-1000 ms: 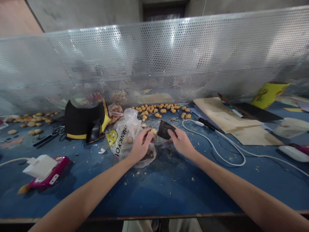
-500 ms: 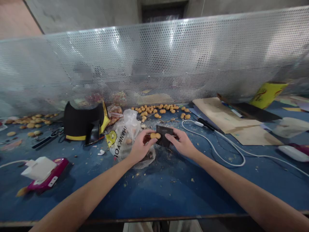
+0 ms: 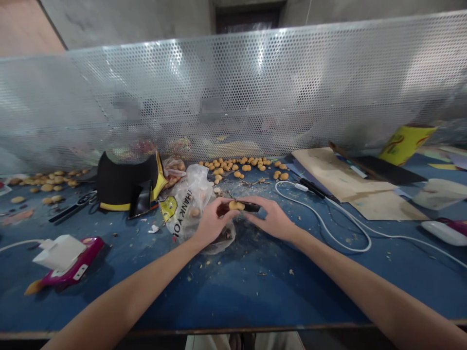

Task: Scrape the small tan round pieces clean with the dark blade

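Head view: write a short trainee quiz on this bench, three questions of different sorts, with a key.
1. True or false: the white cable lies to the right of the right hand.
2. What lies on the dark flat piece between the left hand and the right hand? A) a golden lump; B) black scissors; C) a white charger.
3. Fill in: the grey screen behind the blue work bench is ____ metal.

Key: 1 true; 2 A; 3 perforated.

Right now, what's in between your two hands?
In the head view, a golden lump and a dark flat piece lie between the left hand and the right hand.
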`<action>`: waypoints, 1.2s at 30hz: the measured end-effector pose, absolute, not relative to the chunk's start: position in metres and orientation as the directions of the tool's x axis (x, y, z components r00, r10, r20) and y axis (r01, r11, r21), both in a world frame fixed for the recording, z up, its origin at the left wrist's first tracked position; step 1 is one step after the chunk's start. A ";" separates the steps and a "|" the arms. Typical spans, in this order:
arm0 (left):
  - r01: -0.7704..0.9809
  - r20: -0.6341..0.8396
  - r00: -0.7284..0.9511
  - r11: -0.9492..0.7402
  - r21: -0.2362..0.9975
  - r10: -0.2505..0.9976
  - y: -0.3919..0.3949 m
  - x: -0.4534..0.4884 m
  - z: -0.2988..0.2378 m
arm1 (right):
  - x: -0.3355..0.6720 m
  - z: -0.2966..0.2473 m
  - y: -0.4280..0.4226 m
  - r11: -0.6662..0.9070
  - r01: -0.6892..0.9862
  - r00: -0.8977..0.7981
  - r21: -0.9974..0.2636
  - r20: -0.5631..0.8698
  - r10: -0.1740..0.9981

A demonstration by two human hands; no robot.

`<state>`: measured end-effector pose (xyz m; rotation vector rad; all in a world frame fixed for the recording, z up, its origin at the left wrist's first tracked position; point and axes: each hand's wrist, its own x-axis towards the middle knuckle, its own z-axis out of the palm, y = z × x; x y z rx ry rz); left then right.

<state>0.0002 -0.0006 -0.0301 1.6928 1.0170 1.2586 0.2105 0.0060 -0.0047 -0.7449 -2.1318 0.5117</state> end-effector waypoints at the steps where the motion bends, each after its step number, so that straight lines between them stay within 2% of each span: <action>1: 0.156 0.345 0.192 -0.375 0.914 0.919 -0.001 0.000 -0.030 | 0.210 -0.005 0.006 0.746 0.334 -0.502 -0.576 0.561 0.658; 11: 0.160 0.287 0.268 -0.336 0.928 0.920 -0.006 0.001 -0.027 | 0.206 -0.001 0.002 0.792 0.268 -0.523 -0.548 0.608 0.597; 16: 0.113 0.338 0.289 -0.383 0.917 0.896 -0.011 0.003 -0.022 | 0.207 -0.001 0.000 0.777 0.304 -0.486 -0.551 0.612 0.624; 23: 0.187 0.368 0.338 -0.445 0.876 0.866 -0.010 0.001 -0.021 | 0.208 -0.001 0.001 0.675 0.297 -0.471 -0.675 0.512 0.719; 36: 0.202 0.308 0.351 -0.393 0.897 0.884 -0.011 0.000 -0.020 | 0.214 -0.005 0.011 0.541 0.149 -0.505 -0.828 0.407 0.761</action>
